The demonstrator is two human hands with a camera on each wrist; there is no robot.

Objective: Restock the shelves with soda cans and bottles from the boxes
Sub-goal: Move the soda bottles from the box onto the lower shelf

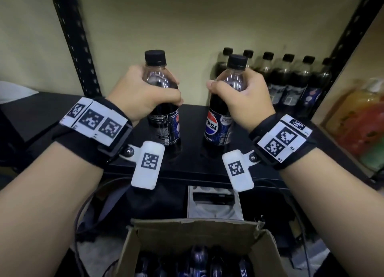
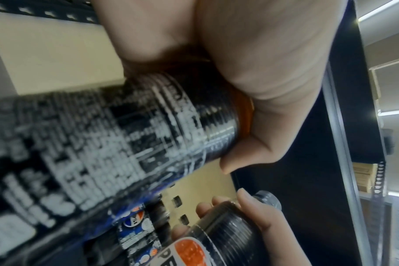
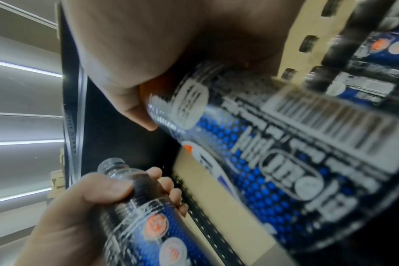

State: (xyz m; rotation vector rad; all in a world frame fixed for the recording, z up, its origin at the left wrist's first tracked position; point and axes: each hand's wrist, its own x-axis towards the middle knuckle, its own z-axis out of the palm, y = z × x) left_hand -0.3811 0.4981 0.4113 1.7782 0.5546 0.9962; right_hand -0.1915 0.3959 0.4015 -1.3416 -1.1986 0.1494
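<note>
I hold two dark Pepsi bottles with black caps upright over the front of the black shelf (image 1: 191, 166). My left hand (image 1: 145, 94) grips the left bottle (image 1: 164, 125) around its upper body. My right hand (image 1: 245, 96) grips the right bottle (image 1: 218, 127) the same way, logo facing me. I cannot tell whether their bases touch the shelf. In the left wrist view my left hand (image 2: 251, 63) wraps its bottle (image 2: 125, 144). The right wrist view shows my right hand (image 3: 125, 45) around its bottle (image 3: 273, 153).
A row of several Pepsi bottles (image 1: 291, 83) stands at the shelf's back right. An open cardboard box (image 1: 266, 254) with more bottles sits below me. Packs of orange and red drinks (image 1: 357, 119) fill the right side. Black perforated uprights (image 1: 72, 40) frame the shelf.
</note>
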